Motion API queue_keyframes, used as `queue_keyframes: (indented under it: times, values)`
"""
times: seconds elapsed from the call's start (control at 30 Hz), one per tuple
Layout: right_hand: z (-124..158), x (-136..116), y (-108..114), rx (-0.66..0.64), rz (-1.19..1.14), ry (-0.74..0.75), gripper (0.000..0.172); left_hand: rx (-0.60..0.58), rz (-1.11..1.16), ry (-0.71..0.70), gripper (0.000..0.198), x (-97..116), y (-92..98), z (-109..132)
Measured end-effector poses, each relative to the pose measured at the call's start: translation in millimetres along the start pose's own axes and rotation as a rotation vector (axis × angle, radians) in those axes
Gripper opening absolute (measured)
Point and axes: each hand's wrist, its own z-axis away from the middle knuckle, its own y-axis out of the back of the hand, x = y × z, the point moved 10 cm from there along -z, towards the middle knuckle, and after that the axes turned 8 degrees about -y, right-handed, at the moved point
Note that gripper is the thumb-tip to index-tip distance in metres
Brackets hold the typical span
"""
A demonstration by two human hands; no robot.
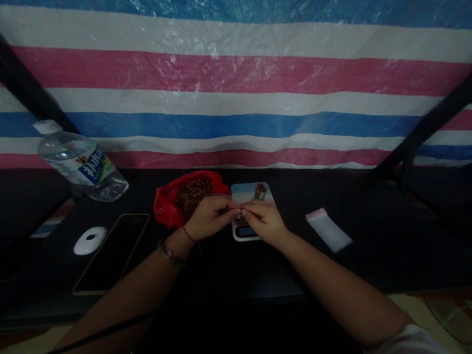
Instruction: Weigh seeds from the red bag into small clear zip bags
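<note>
"Three colours on the biggest thing, yes? Blue, white and pink?"

"Yep, striped woven plastic sheet (228,109), fills the back. Next, flat black tabletop (377,218), then black metal bars (18,79) at both sides."

"Mid-size stuff?"

"Clear plastic bottle (83,163), white cap, blue-and-green label, back left. Crumpled red plastic bag (165,205) by the left hand (212,216), full of brown dried shreds (195,193). Flat black phone with a gold edge (110,254), left, nearer the person."

"Scale?"

"Flat white rectangular scale (241,190), just right of the red bag, under both hands. Dark display (245,231) on its near edge."

"And the hands?"

"Left one and right hand (266,219): fingers pinched narrow, tips meeting above the scale. Can't tell what's between them, too dark."

"Small stuff, quick."

"Whitish flat packet with a red strip (330,231), right of the right hand, well apart. Glossy white oval case (90,240), just beside the phone. Dark beaded bracelet (170,254) and thin red string (190,233), left wrist."
</note>
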Motion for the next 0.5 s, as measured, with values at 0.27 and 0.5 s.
queue_keyframes:
  times: [0.27, 0.5]
  values:
    - [2.7, -12.9, 11.7, 0.143, 0.396, 0.07, 0.022, 0.014, -0.146, 0.125, 0.015, -3.6, -6.7, 3.3]
    - [3.4, -12.4, 21.3, 0.201, 0.282, 0.115, 0.014, 0.083, -0.16, 0.141, 0.016, -1.9, -1.3, 2.6]
